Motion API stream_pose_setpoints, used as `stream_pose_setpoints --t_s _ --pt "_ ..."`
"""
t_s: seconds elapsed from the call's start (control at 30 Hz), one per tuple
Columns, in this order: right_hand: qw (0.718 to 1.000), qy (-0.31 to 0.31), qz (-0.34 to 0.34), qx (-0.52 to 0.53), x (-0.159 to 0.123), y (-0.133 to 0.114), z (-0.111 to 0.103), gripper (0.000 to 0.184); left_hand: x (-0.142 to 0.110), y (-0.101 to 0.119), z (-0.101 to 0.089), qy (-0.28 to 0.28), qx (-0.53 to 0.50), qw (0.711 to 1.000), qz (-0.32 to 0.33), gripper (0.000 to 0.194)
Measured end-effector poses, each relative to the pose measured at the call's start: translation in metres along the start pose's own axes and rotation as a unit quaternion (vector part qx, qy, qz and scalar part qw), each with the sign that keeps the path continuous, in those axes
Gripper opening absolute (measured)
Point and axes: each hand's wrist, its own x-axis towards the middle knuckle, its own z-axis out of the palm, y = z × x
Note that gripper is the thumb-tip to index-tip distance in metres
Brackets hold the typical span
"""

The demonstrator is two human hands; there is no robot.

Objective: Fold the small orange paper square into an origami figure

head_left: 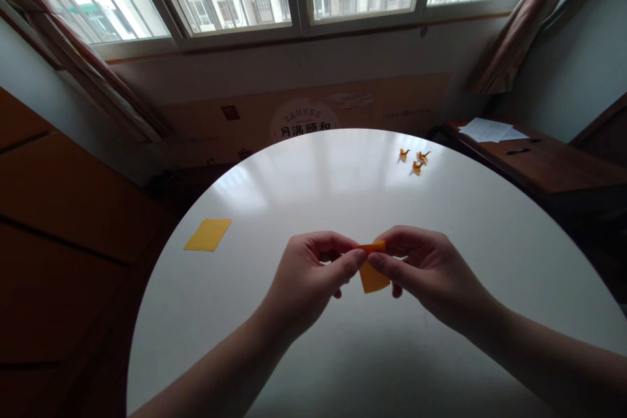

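Observation:
A small piece of orange paper (pixel 372 274), partly folded, is held above the round white table (pixel 304 196). My left hand (pixel 308 277) pinches its left edge with thumb and fingers closed. My right hand (pixel 426 268) pinches its top right edge in the same way. Both hands meet over the table's near middle. Part of the paper is hidden behind my fingertips.
A stack of yellow paper squares (pixel 208 234) lies flat at the table's left edge. Three small folded orange figures (pixel 415 160) stand at the far right. A dark wooden desk (pixel 548 166) with white sheets (pixel 490 129) and a pen stands to the right.

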Motion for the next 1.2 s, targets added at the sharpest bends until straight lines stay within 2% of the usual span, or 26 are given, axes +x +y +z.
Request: stream_pose_setpoints --t_s 0.37,0.67,1.2 --pt "1.000 -0.003 0.006 -0.004 -0.0004 -0.0011 -0.0010 0.010 -0.0009 -0.0004 -0.0012 -0.007 0.006 1.000 -0.006 0.017" --pt "1.000 -0.002 0.016 -0.008 -0.0002 -0.0022 -0.0012 0.017 -0.0009 0.0021 0.0004 -0.002 0.008 1.000 -0.010 0.018" --pt "1.000 0.001 0.013 -0.004 -0.0012 -0.0023 -0.0006 0.015 0.0006 0.0030 0.0014 0.002 0.000 1.000 -0.012 0.019"
